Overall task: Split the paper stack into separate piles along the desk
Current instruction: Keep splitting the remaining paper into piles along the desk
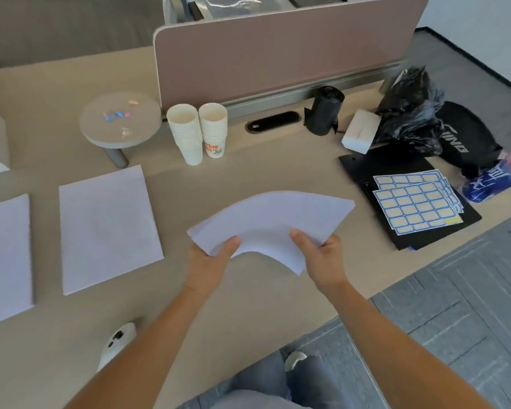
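Observation:
A bent stack of white paper [273,219] is held above the middle of the beige desk [248,296]. My left hand [211,261] grips its near left corner, and my right hand [322,258] grips its near right edge. The sheets arch upward between the two hands. Two flat white paper piles lie on the desk to the left: one [108,228] close by, and another [5,258] at the far left, partly cut off by the frame.
Two stacks of paper cups [198,132] stand behind the held paper. A round stand [120,121] sits back left. Blue label sheets [416,200] on a black folder, a tissue pack [360,131] and black bags [410,110] crowd the right. A white controller [117,342] lies near the front edge.

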